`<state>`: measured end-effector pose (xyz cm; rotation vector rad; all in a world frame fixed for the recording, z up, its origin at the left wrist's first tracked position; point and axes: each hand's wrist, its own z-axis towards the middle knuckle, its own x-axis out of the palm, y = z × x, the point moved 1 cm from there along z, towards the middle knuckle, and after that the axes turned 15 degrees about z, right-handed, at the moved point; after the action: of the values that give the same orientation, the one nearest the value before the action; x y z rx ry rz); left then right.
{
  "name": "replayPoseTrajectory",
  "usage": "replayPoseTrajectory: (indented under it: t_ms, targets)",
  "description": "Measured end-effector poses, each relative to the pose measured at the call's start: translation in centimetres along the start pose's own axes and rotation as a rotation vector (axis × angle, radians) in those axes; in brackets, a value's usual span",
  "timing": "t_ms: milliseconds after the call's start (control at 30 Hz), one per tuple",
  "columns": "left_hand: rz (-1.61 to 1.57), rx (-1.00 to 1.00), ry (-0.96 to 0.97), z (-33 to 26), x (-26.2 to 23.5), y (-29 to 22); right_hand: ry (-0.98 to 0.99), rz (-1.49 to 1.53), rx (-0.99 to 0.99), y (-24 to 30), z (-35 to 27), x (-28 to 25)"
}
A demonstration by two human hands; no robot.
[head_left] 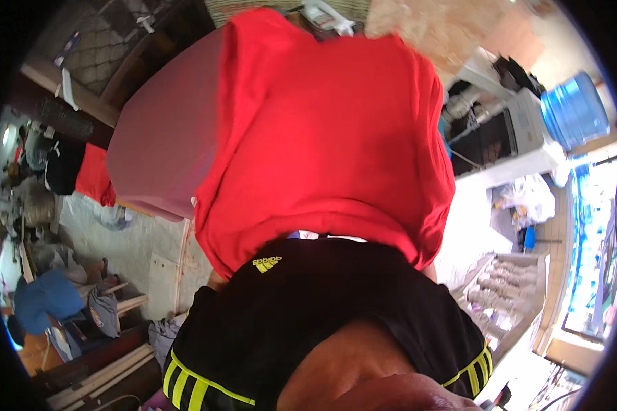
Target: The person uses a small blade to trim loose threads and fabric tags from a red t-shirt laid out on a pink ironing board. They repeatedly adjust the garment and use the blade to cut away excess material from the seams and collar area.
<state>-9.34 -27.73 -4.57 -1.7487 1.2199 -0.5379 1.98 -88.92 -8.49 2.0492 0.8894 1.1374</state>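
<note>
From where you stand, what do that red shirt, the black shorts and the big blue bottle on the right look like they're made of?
The red shirt looks like soft matte knit cloth: it hangs loose with gentle folds. The black shorts seem a smoother, slightly shiny synthetic fabric with yellow stripes. The blue water bottle looks like translucent hard plastic, glossy, with light showing through its ribbed wall. No hand shows clearly.

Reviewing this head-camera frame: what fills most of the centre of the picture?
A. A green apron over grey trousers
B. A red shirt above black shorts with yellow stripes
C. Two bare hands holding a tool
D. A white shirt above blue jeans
B: a red shirt fills the centre above black shorts with yellow stripes; neither hand can be made out.
</note>
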Motion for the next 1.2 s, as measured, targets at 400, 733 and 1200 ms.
replayPoseTrajectory:
  t_ms: [400,733,1200]
  targets:
    - [0.147,-0.325,-0.079,13.1,-5.4,6.9,0.092,-0.300,0.198,-5.2,12.5,18.1]
    - [0.135,-0.138,-0.212,22.1,-10.1,-1.8,0.342,-0.343,0.262,-9.1,20.6,37.8]
    - [0.053,0.351,-0.426,30.8,-14.3,-22.7,0.521,0.020,0.497,-12.9,28.3,60.6]
